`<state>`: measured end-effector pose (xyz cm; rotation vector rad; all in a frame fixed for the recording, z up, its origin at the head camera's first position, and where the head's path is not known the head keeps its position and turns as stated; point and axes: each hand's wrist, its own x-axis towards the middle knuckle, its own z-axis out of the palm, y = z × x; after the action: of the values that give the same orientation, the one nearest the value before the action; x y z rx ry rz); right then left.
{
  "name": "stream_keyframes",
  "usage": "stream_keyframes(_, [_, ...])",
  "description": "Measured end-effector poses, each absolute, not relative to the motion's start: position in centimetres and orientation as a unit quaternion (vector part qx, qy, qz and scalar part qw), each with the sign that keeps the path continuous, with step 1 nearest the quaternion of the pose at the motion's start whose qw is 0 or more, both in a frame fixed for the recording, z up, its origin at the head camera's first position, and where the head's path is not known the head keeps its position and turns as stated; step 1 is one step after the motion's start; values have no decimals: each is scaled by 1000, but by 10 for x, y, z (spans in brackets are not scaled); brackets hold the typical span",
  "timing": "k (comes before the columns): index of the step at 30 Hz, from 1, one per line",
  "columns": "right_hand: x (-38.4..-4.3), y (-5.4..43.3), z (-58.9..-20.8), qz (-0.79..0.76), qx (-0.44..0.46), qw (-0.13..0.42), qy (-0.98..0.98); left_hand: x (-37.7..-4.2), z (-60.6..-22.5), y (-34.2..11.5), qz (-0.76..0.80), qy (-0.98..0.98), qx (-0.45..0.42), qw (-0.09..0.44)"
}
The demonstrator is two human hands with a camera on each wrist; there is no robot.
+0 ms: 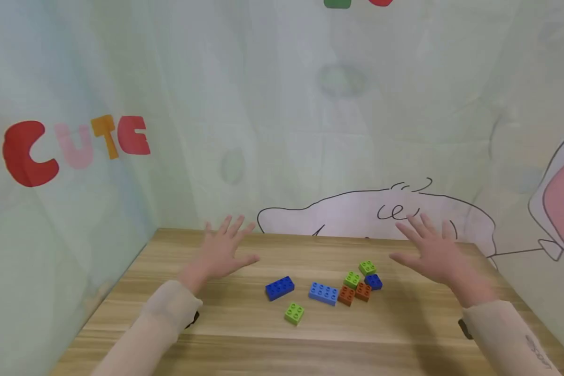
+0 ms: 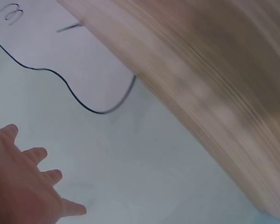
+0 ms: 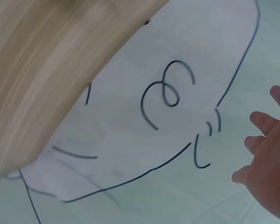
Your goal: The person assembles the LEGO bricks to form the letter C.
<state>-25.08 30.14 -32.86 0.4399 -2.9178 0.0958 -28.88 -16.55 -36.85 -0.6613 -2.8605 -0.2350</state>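
My left hand (image 1: 218, 253) hovers over the left of the wooden table with fingers spread, holding nothing. My right hand (image 1: 434, 256) is likewise spread and holds nothing, above the right side. Between them lie toy building bricks. A long dark blue brick (image 1: 280, 288) is nearest the left hand, with a lime green brick (image 1: 294, 313) in front of it. A long light blue brick (image 1: 324, 293) lies beside two brown-orange bricks (image 1: 347, 295). Behind these sit two more lime green bricks (image 1: 367, 268) and a small dark blue brick (image 1: 373, 282), nearest the right hand.
The wooden table (image 1: 244, 339) ends at a pale curtain (image 1: 282, 130) printed with a cartoon figure and coloured letters. Both wrist views show mainly the table's edge and this curtain, with part of each hand.
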Motion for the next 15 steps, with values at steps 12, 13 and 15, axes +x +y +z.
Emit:
stream_keyframes(12, [-227, 266, -349, 120, 197, 137, -963, -260, -392, -131, -174, -941, -276, 93])
stream_keyframes(13, [-226, 264, -352, 121, 201, 141, -962, -258, -394, -129, -180, -939, -279, 88])
stream_keyframes(15, [-224, 259, -359, 130, 208, 146, -958, -254, -398, -125, -193, -937, -283, 68])
